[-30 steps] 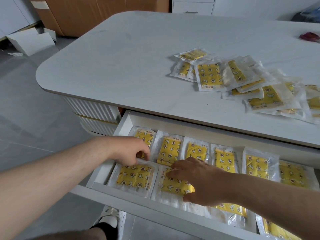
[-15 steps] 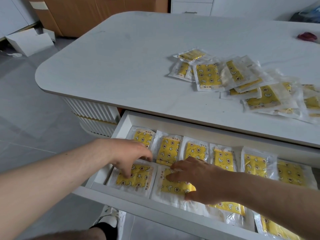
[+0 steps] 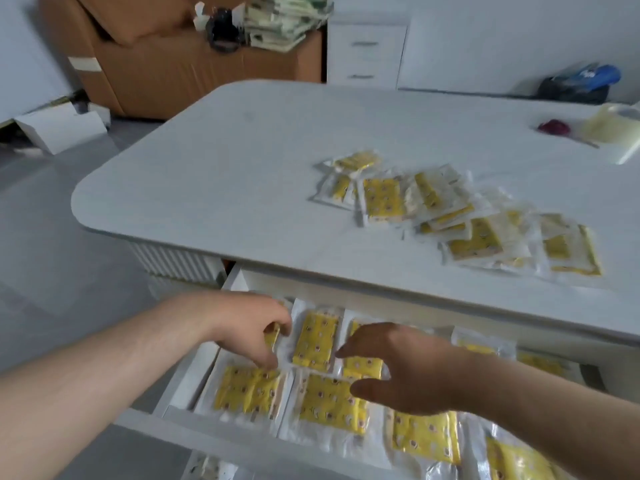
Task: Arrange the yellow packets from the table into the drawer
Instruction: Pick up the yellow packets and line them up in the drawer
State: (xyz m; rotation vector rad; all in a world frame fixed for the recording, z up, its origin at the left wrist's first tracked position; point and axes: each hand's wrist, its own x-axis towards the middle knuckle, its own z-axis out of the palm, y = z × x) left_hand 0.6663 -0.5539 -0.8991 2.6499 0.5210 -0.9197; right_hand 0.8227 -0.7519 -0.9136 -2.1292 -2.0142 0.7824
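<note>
Loads of room on the counter [image 3: 242,174]: the whole left side and the middle are bare, so a hand can come in from there easy. The right side is taken up by the loose pile of packets [image 3: 450,216], with a red thing [image 3: 553,127] and a pale container [image 3: 609,129] further back by the far right edge.

The drawer [image 3: 214,434] is tighter. The counter's edge overhangs its back, so it's only reachable from above toward the front. Laid packets [image 3: 426,434] cover its floor, and the left hand [image 3: 256,327] and right hand [image 3: 398,368] both crowd the left end, with a narrow gap between them.
</note>
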